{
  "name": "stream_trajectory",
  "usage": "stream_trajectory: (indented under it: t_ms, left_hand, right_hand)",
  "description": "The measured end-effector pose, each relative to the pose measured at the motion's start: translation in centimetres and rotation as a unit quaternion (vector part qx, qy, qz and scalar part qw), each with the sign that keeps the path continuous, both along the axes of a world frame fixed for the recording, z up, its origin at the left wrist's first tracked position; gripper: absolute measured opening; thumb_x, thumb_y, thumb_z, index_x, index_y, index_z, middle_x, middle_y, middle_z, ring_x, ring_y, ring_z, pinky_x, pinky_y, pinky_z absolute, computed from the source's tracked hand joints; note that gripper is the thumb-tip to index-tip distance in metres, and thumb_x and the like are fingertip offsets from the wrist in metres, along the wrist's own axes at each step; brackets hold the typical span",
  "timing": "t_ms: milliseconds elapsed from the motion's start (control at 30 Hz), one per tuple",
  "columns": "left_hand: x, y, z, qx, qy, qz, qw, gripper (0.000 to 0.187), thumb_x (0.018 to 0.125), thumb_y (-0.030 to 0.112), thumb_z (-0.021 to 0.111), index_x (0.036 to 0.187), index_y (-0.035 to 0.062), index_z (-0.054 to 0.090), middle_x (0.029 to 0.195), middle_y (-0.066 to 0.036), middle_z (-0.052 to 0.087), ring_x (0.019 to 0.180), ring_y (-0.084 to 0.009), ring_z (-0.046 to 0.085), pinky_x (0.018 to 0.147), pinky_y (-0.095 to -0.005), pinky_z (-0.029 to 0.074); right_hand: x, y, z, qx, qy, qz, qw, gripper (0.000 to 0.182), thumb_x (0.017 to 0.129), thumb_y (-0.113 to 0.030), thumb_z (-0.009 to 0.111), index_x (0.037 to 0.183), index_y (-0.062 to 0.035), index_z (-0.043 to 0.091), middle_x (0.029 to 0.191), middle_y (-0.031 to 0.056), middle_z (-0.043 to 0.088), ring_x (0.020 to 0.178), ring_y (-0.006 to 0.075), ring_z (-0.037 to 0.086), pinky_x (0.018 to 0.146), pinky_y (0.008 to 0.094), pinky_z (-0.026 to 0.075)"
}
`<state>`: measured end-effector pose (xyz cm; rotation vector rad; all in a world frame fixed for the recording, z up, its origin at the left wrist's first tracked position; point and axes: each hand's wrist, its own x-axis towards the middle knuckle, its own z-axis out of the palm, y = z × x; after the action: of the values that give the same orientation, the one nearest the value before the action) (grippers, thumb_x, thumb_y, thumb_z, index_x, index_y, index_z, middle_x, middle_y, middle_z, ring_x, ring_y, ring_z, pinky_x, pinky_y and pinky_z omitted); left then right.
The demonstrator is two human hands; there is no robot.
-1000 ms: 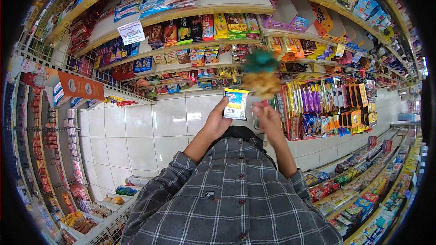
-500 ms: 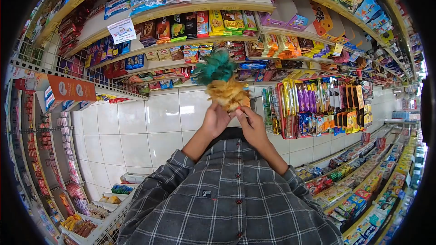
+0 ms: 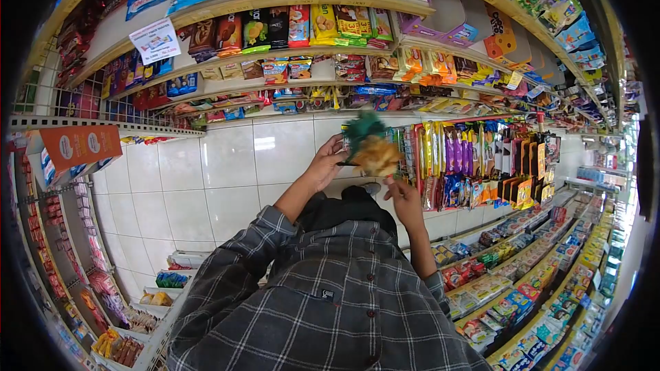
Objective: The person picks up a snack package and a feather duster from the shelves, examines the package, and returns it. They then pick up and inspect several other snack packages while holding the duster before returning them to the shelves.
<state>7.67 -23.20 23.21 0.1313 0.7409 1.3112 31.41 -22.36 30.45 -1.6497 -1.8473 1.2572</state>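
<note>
A feather duster [image 3: 375, 156] with green and tan feathers is held out before my body, its feathers pointing up and slightly left. My right hand [image 3: 404, 196] is closed round the short handle at its lower end, where a bit of red shows. On the other side, my left hand [image 3: 326, 163] is at the left edge of the feathers, its thumb and fingers apart, fingertips right by the plumes.
Shelves of packaged snacks [image 3: 323, 24] rise ahead, with a paper price sign [image 3: 155, 40] on the left. A red-framed rack [image 3: 421, 158] of hanging packets stands right of the duster. Low shelves [image 3: 509, 288] line the right side. White floor tiles [image 3: 227, 158] show between.
The duster has swung right and lower in view. My hands, together at its base before, are now apart: the left has let go and moved up beside the feathers, the right keeps the handle.
</note>
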Motion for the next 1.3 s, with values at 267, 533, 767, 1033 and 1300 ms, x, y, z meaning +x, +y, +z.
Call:
stream_trajectory:
  t_ms: [267,533,767,1033,1300]
  left_hand:
    - [-11.5,8.9,-15.6,0.018,0.372,0.105,0.922,0.025,0.082,0.002,0.069,0.106,0.0052,0.063,0.096,-0.002,0.066,0.087,-0.0122,0.061,0.08,-0.0272,0.048]
    - [-17.1,16.8,-19.2,-0.01,0.398,0.242,0.885,0.022,0.081,0.001,0.074,0.1,0.0037,0.062,0.087,-0.002,0.066,0.078,-0.0106,0.059,0.073,-0.0247,0.046]
    - [-15.3,17.9,-22.1,-0.066,0.566,0.291,0.769,0.03,0.079,-0.001,0.071,0.106,-0.0029,0.058,0.095,-0.01,0.064,0.083,-0.0167,0.064,0.076,-0.0298,0.051]
    - [-10.7,15.8,-16.2,0.0,0.763,0.197,0.616,0.057,0.078,0.0,0.063,0.133,0.0091,0.051,0.127,-0.024,0.044,0.114,-0.0396,0.05,0.098,-0.0429,0.044]
    - [-11.4,15.3,-15.6,-0.044,0.83,0.013,0.555,0.079,0.075,0.005,0.07,0.146,0.0233,0.041,0.146,-0.024,0.024,0.128,-0.0452,0.038,0.105,-0.0453,0.041]
  right_hand:
    - [9.1,-2.9,-2.8,-0.077,-0.047,-0.177,0.98,0.048,0.101,-0.039,0.052,0.101,0.006,0.068,0.065,0.0064,0.06,0.065,0.0118,0.054,0.065,0.0281,0.043]
    - [10.6,-10.9,-6.6,-0.127,0.016,-0.154,0.98,0.042,0.1,-0.036,0.056,0.097,0.0035,0.069,0.08,0.0021,0.066,0.075,0.0087,0.054,0.069,0.0271,0.046]
    - [9.1,-10.8,-3.0,-0.174,0.051,-0.245,0.952,0.036,0.099,-0.032,0.059,0.097,0.0032,0.068,0.082,-0.0006,0.066,0.075,0.0069,0.053,0.068,0.0251,0.046]
    - [10.2,-10.4,-3.5,-0.238,0.069,-0.233,0.94,0.029,0.099,-0.024,0.059,0.104,0.0037,0.068,0.089,0.0013,0.068,0.081,0.0061,0.056,0.075,0.0243,0.047]
    - [11.7,-10.6,-4.1,-0.244,0.054,-0.201,0.947,0.029,0.099,-0.023,0.059,0.105,0.0039,0.068,0.09,0.0015,0.068,0.082,0.0064,0.057,0.076,0.0244,0.047]
